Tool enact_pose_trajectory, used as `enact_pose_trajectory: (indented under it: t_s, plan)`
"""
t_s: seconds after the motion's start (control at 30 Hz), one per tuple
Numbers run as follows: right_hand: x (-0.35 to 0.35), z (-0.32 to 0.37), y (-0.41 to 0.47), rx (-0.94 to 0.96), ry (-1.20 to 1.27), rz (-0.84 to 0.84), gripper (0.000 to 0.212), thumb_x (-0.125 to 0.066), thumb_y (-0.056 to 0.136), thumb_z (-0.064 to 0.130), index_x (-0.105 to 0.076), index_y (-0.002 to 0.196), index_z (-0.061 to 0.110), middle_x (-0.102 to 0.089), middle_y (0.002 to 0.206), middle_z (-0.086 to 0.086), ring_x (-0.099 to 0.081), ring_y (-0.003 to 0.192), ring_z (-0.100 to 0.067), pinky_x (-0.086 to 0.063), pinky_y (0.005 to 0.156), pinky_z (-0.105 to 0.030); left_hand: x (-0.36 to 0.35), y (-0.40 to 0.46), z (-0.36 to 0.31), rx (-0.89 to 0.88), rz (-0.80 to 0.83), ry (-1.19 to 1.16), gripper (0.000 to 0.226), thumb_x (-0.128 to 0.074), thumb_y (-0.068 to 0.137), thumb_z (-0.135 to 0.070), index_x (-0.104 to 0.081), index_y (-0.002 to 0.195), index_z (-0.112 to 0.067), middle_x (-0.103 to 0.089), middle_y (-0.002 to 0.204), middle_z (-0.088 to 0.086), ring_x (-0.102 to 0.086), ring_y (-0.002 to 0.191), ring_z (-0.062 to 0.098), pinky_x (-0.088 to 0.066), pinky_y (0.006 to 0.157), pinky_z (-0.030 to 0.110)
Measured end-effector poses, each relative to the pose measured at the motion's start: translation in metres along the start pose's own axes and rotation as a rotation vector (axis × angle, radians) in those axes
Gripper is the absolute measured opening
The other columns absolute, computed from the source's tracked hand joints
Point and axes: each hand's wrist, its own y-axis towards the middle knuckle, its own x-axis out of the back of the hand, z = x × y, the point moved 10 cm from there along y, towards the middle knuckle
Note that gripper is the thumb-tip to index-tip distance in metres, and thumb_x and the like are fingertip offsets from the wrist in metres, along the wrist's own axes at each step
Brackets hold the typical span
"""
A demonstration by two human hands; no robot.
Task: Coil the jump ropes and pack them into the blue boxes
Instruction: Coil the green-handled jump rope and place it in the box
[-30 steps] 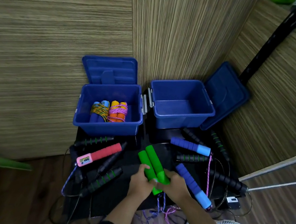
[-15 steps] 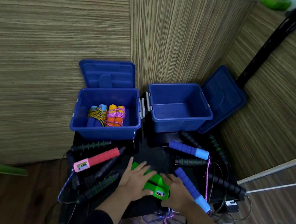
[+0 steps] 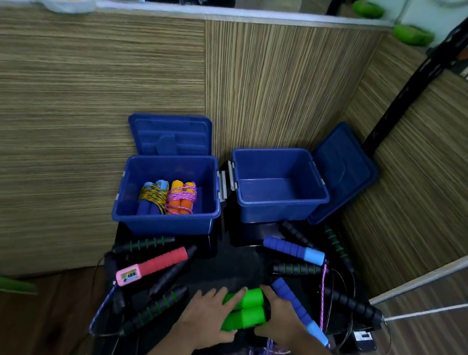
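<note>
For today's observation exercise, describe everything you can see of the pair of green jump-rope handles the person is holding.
The green handles are two bright green cylinders, foam-like in look, lying side by side and touching on the black mat. They point up and to the right. The left hand lies over their left end with straight fingers; the right hand grips their right end. Their rope cannot be traced from here.

Right blue box (image 3: pixel 275 205) stands open; black handles (image 3: pixel 298 268) crowd its front.
</note>
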Motion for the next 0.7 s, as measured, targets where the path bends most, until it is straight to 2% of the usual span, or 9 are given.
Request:
enact_pose_trajectory:
  t_s: [0.1,0.17,0.23,0.33,0.43,0.5,0.57,0.63,0.7]
  plan:
    - [0.013,0.023,-0.004,0.072,0.085,0.021,0.076,-0.071,0.066,0.000,-0.036,0.131,0.021,-0.060,0.098,-0.001,-0.057,0.078,0.001,-0.047,0.066,-0.016,0.019,-0.006,0.003,0.023,-0.055,-0.065,0.083,-0.043,0.087,-0.057,0.012,0.148,-0.045,-0.037,0.135,0.009,-0.047,0.114,0.031,-0.043,0.089,0.039]
    - [0.036,0.036,0.000,0.093,0.194,-0.098,0.070,-0.071,0.070,-0.002,-0.037,0.126,0.024,-0.059,0.088,0.001,-0.056,0.068,0.000,-0.047,0.066,-0.019,0.038,-0.010,0.012,0.056,-0.132,-0.164,0.077,-0.040,0.085,-0.061,0.013,0.141,-0.059,-0.037,0.133,0.008,-0.052,0.111,0.032,-0.045,0.091,0.038]
    - [0.060,0.047,0.007,0.065,0.421,-0.233,0.057,-0.068,0.077,-0.006,-0.041,0.123,0.015,-0.053,0.076,-0.002,-0.054,0.060,-0.010,-0.049,0.061,-0.029,0.062,-0.015,0.025,0.117,-0.239,-0.307,0.071,-0.033,0.079,-0.068,0.013,0.133,-0.069,-0.038,0.130,0.005,-0.056,0.106,0.030,-0.045,0.090,0.034]
    - [0.085,0.088,0.015,0.178,0.548,-0.300,0.029,-0.058,0.088,-0.003,-0.054,0.117,0.000,-0.055,0.069,-0.001,-0.053,0.053,-0.005,-0.049,0.052,-0.026,0.102,-0.021,0.041,0.190,-0.393,-0.541,0.070,-0.041,0.079,-0.066,0.009,0.127,-0.077,-0.044,0.120,-0.001,-0.059,0.104,0.028,-0.046,0.090,0.035]
    - [0.098,0.133,0.011,0.328,0.596,-0.292,0.025,-0.051,0.095,0.005,-0.063,0.113,0.018,-0.060,0.071,0.001,-0.050,0.055,-0.006,-0.046,0.053,-0.024,0.143,-0.024,0.052,0.232,-0.542,-0.731,0.071,-0.057,0.084,-0.055,-0.005,0.128,-0.076,-0.054,0.123,-0.004,-0.056,0.116,0.023,-0.042,0.097,0.033]
    - [0.095,0.144,0.013,0.325,0.672,-0.255,0.027,-0.048,0.097,0.008,-0.062,0.117,0.021,-0.061,0.073,-0.001,-0.052,0.059,-0.009,-0.048,0.056,-0.025,0.164,-0.027,0.055,0.241,-0.619,-0.822,0.070,-0.058,0.083,-0.054,-0.009,0.128,-0.077,-0.058,0.125,-0.006,-0.057,0.117,0.019,-0.042,0.098,0.035]
    - [0.085,0.150,0.016,0.313,0.730,-0.205,0.025,-0.046,0.097,0.007,-0.063,0.114,0.014,-0.059,0.072,-0.004,-0.053,0.060,-0.011,-0.050,0.058,-0.025,0.176,-0.029,0.059,0.258,-0.658,-0.960,0.067,-0.056,0.078,-0.056,-0.012,0.122,-0.081,-0.064,0.118,-0.005,-0.062,0.107,0.019,-0.045,0.096,0.038]
    - [0.077,0.157,0.017,0.329,0.750,-0.173,0.020,-0.045,0.097,0.004,-0.064,0.105,0.005,-0.058,0.072,-0.008,-0.055,0.061,-0.012,-0.051,0.061,-0.025,0.178,-0.030,0.062,0.270,-0.678,-1.169,0.065,-0.059,0.074,-0.054,-0.021,0.120,-0.080,-0.070,0.099,0.000,-0.067,0.085,0.025,-0.053,0.086,0.047]
    - [0.072,0.163,0.016,0.339,0.741,-0.156,0.018,-0.046,0.096,0.002,-0.064,0.095,0.000,-0.061,0.071,-0.009,-0.059,0.060,-0.011,-0.052,0.062,-0.024,0.183,-0.031,0.067,0.223,-0.750,-1.447,0.063,-0.066,0.083,-0.033,-0.035,0.125,-0.066,-0.067,0.082,0.011,-0.061,0.060,0.029,-0.056,0.067,0.055]
